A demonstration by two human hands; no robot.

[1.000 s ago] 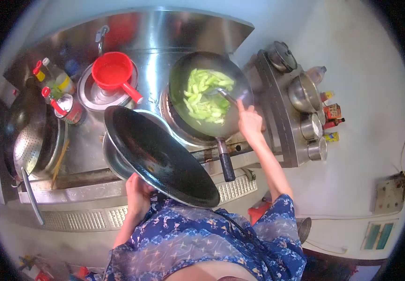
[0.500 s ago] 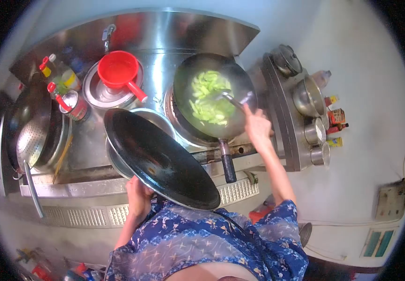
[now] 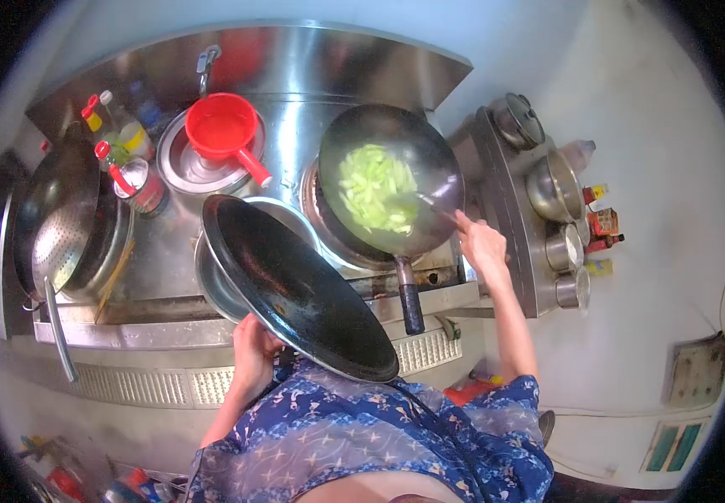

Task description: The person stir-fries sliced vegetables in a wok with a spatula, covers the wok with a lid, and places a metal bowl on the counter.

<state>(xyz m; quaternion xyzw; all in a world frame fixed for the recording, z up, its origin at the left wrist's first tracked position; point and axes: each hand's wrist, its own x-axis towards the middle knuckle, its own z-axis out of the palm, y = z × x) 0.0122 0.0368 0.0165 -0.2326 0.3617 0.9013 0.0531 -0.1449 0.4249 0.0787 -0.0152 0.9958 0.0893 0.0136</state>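
A dark wok sits over the burner, its black handle toward me. Pale green vegetable pieces lie inside it under light steam. My right hand is closed round the handle of a metal spatula, whose head is among the pieces at the wok's right middle. At the lower left, my left hand is closed on the edge of a large black lid, held tilted with its dark face up. Part of that hand's grip is hidden behind the lid. The lid partly covers a metal basin.
A red ladle rests over a metal bowl beneath the faucet. Bottles stand behind a can, left of it. A perforated strainer lies far left. Pots line the right shelf.
My right hand has moved right and down with the spatula, and the vegetable pieces have shifted in the wok. My left hand still holds the lid. The view has shifted slightly.
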